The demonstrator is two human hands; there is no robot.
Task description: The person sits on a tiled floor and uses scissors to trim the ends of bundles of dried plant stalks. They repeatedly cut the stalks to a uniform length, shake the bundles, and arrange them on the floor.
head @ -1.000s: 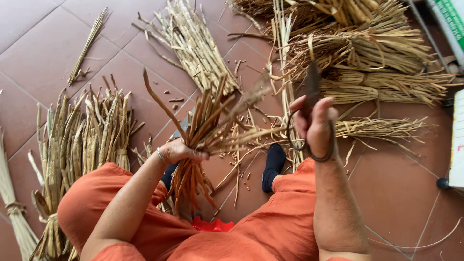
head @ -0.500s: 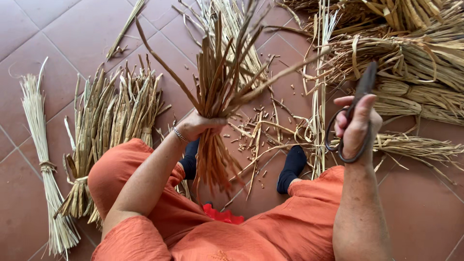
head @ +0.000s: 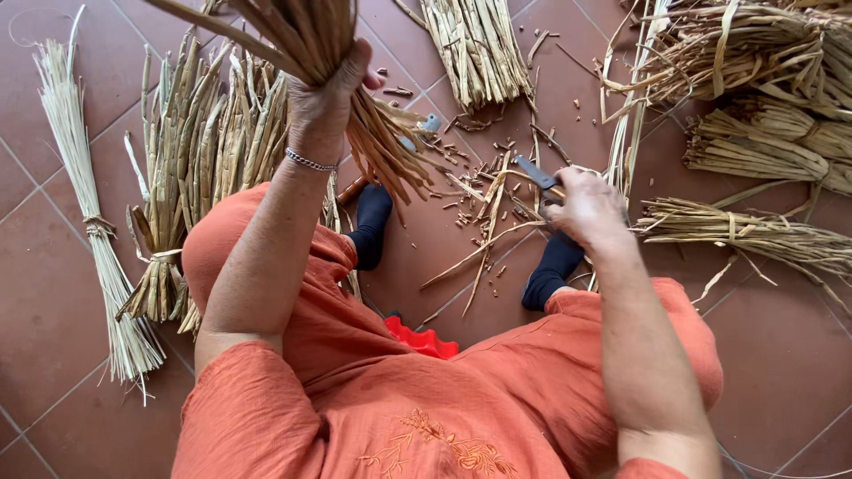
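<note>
My left hand [head: 324,98] grips a thick bunch of dried brown reed stalks [head: 302,35], raised high so its top runs out of view and its lower ends fan down toward the floor. A thin bracelet circles that wrist. My right hand [head: 587,210] is lowered near my right foot and holds dark scissors [head: 537,173], blades pointing up and left. I sit in orange clothes with dark socks on a red tiled floor. Short cut stalk pieces [head: 484,191] lie scattered between my feet.
Tied reed bundles lie around me: a pale thin sheaf [head: 84,204] at far left, wider brown bundles [head: 191,151] beside my left knee, one [head: 475,49] at top centre, several [head: 763,106] at right. A red plastic edge [head: 422,339] shows between my legs.
My left hand has lifted the reed bunch higher and closer to the camera. My right hand with the scissors has dropped from a raised position down toward the floor by my foot.
</note>
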